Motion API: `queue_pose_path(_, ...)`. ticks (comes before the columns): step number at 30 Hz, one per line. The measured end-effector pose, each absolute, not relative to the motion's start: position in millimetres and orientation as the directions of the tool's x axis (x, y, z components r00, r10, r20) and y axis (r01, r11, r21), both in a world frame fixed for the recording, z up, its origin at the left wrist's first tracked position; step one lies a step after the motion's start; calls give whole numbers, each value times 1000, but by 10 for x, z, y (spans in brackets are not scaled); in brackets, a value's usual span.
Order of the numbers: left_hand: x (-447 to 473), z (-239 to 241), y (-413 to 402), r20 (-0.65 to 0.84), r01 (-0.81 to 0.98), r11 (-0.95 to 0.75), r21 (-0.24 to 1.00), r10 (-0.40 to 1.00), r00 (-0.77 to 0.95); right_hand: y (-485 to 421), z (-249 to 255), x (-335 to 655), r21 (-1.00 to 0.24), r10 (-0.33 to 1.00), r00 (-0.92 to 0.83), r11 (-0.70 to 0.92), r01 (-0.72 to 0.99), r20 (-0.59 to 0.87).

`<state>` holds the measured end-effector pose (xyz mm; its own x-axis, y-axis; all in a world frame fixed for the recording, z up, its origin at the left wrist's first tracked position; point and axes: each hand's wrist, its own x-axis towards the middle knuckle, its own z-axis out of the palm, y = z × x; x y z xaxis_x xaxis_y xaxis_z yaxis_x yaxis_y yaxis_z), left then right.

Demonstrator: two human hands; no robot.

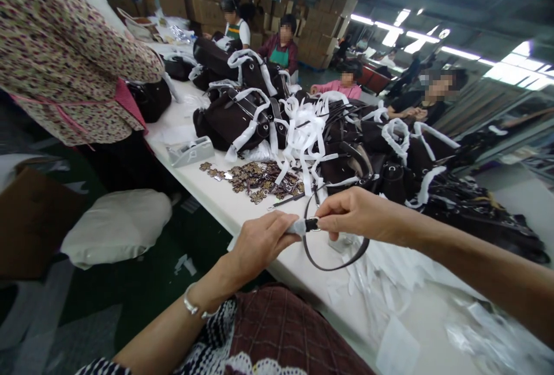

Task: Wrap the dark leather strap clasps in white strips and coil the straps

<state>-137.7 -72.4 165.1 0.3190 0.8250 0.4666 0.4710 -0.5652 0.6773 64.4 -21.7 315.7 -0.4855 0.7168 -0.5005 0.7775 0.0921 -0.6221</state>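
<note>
A dark strap [336, 267] with a metal buckle [313, 224] is held up between my hands above the table's near edge. My left hand [264, 242] pinches one end, which is wrapped in pale tissue or film. My right hand [346, 213] grips the strap at the buckle with thumb and fingers together. The rest of the strap hangs in a loop below the buckle. Just beyond my hands lies a heap of brown flower-shaped charms [255, 179], beside a short dark strap with a metal clip [286, 201].
Dark handbags [229, 115] with white-wrapped handles are piled along the table [203, 182]. White paper strips [303, 127] lie over them, and a grey tape dispenser [190, 151] stands at left. A covered stool [116, 228] stands beside the table, near a standing person. Several people sit beyond.
</note>
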Motion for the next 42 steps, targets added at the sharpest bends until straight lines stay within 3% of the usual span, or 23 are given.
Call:
queue_pose_path(2, -1397, 1614, -742, 577, 540, -610, 580, 775, 256, -221, 3142, 636, -683, 730, -423, -82, 725, -537)
queue_pose_path(5, -1431, 1645, -761, 586, 501, -613, 611, 775, 234, -248, 3145, 612, -728, 731, -393, -204, 654, -558)
queue_pose_path(10, -1468, 1813, -774, 278, 253, -360, 898, 910, 309, -321, 3149, 641, -700, 798, -451, 51, 712, -400)
queue_pose_path(14, -1503, 1829, -758, 29, -89, 19, 996, 859, 510, -433, 3193, 676, -481, 740, -646, 505, 717, -186)
queue_pose_path(17, -1517, 1771, -747, -15, -245, 203, 948, 798, 602, -557, 3254, 668, -187, 535, -844, 828, 529, -19)
queue_pose_path(20, -1496, 1696, -750, -33, -299, 292, 909, 764, 644, -686, 3312, 619, 65, 339, -940, 938, 340, 22)
queue_pose_path(23, -1448, 1643, -770, -22, -315, 277, 908, 781, 624, -763, 3342, 557, 188, 249, -968, 950, 250, 32)
queue_pose_path(26, -1409, 1655, -802, 20, -305, 182, 935, 830, 557, -754, 3329, 529, 135, 314, -949, 942, 308, -28)
queue_pose_path(29, -1399, 1722, -829, 91, -201, 6, 980, 879, 469, -672, 3264, 531, -99, 523, -844, 839, 535, -121)
queue_pose_path(32, -1406, 1768, -834, 292, 33, -325, 945, 886, 360, -539, 3179, 549, -418, 714, -623, 484, 769, -321)
queue_pose_path(34, -1412, 1754, -826, 451, 190, -525, 829, 831, 326, -433, 3152, 579, -528, 714, -510, 228, 818, -480)
queue_pose_path(36, -1417, 1716, -816, 551, 301, -628, 717, 776, 307, -333, 3169, 625, -555, 662, -479, 113, 824, -577)
queue_pose_path(38, -1420, 1687, -807, 591, 363, -648, 669, 761, 269, -269, 3216, 669, -551, 615, -495, 114, 826, -614)
queue_pose_path(40, -1411, 1697, -796, 562, 350, -606, 714, 795, 229, -269, 3254, 681, -499, 641, -516, 230, 835, -568)
queue_pose_path(42, -1383, 1751, -781, 435, 255, -485, 836, 871, 230, -341, 3249, 638, -336, 713, -552, 440, 833, -432)
